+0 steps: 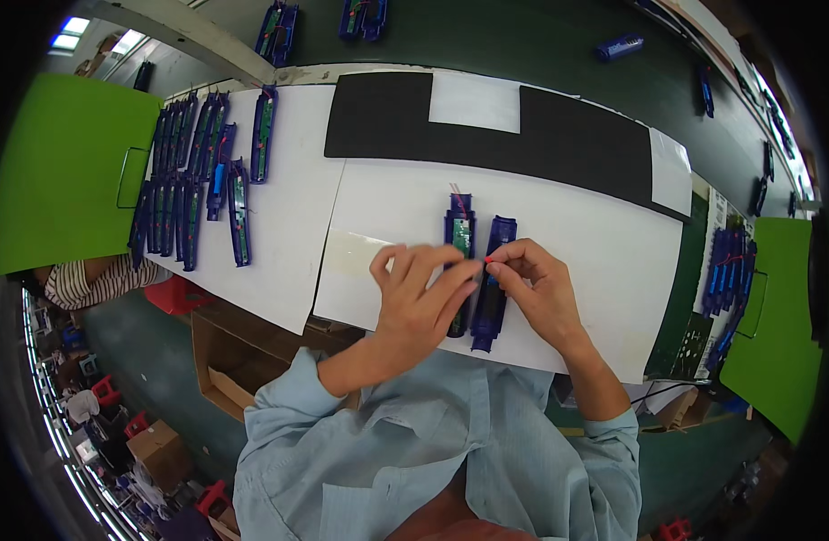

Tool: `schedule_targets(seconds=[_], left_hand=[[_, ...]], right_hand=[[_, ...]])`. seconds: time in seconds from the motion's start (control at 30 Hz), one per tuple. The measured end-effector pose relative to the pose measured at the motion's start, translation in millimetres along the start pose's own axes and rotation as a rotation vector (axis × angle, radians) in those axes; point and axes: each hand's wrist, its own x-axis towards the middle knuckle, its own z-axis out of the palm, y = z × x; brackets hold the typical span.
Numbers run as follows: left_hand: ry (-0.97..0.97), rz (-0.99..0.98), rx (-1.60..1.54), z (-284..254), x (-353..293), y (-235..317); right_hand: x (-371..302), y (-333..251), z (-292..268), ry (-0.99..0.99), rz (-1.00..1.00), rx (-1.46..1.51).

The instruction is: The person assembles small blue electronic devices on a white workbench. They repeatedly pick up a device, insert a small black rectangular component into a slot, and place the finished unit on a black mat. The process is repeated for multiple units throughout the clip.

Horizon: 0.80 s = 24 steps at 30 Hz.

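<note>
2 blue cases are laid side by side on the white tabletop (604, 298), with their long sides pointed away from the person. In the left case (461, 245), a green board (460, 233) is seated, and thin wires are raised at its far end. The right case (491, 317) is dark inside and is partly covered by the right hand (533, 287). A small red piece (490, 260) is pinched between that hand's thumb and forefinger, above the right case. The left hand (416, 293) is held over the left case with its fingers bent; whether anything is gripped by it cannot be told. A black mat (378, 117) is placed beyond the cases. More blue cases (189, 180) are set out in rows at the left, near a green panel (67, 171).
</note>
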Motion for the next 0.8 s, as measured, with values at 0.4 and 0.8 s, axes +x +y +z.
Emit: schedule_targets(seconds=[0.4,0.8], left_hand=[[-0.016,-0.171,-0.183,21.2,-5.8,-3.1],[-0.034,-0.104,-0.004,17.6,-24.8,1.5]], right_hand=[[-1.2,16.0,16.5,0.034,-0.084,0.121],[10.0,3.1,18.8,-0.065,-0.750,-0.765]])
